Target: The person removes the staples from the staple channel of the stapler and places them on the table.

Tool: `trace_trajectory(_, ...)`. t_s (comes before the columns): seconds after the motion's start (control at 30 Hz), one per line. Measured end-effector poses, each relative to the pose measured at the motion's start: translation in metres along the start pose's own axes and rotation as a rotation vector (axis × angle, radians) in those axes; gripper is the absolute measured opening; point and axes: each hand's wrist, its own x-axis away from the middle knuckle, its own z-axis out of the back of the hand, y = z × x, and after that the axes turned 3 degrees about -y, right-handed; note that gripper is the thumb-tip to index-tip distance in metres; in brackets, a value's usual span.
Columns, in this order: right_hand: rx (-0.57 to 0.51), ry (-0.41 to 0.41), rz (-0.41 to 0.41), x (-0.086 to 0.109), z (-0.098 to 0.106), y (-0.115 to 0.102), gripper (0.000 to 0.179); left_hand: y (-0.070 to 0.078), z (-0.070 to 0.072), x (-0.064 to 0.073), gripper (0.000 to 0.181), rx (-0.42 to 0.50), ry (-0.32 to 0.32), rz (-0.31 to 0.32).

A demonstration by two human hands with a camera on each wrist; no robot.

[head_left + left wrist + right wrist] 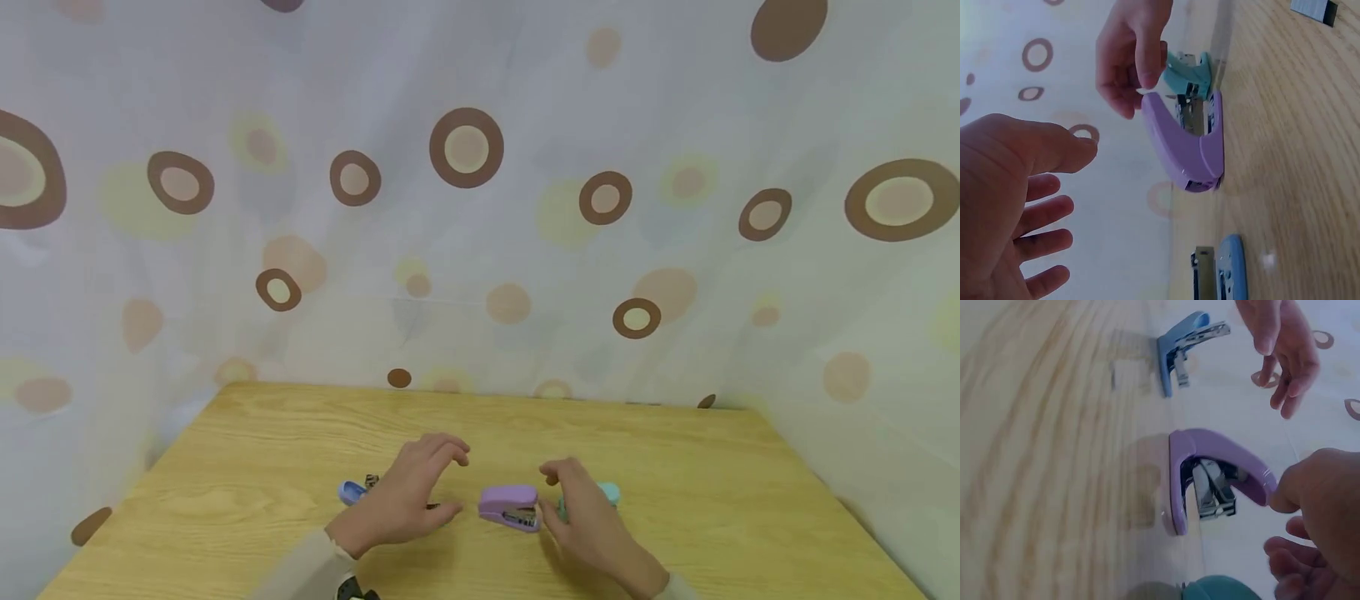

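Note:
A purple stapler [509, 507] stands on the table between both hands, its top arm raised and metal parts showing inside. My left hand [408, 492] hovers to its left with fingers spread and holds nothing. At the stapler's right end is my right hand [588, 521], fingers loosely bent; in the right wrist view its thumb [1288, 490] comes up against the tip of the top arm, though contact cannot be told for sure. Behind the left hand lies a blue stapler [1175, 350] with its metal rail swung out. A teal stapler [610, 493] is partly hidden by the right hand.
The wooden table [712, 492] reaches back to a pale curtain [525, 233] patterned with circles, which also hangs at both sides. A small grey metallic block [1313, 9] lies on the table at the left wrist view's top right corner.

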Motion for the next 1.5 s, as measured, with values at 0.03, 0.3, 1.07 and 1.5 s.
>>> trace_trajectory(0.03,-0.003,-0.037,-0.018,0.001,0.0,0.001,0.037,0.002,-0.004,-0.003,0.039,0.013,-0.037,-0.003)
trace_trajectory(0.3,-0.204,-0.254,-0.064,-0.005,-0.003,0.005,0.035,0.013,-0.024,-0.025,0.043,0.006,-0.197,-0.001)
trace_trajectory(1.07,-0.224,-0.24,-0.214,-0.005,-0.017,0.006,0.011,0.029,-0.057,-0.061,0.02,-0.112,-0.181,-0.077)
trace_trajectory(1.5,-0.187,-0.266,-0.284,-0.003,-0.015,-0.002,0.006,0.033,-0.063,-0.056,0.029,-0.262,-0.132,-0.098)
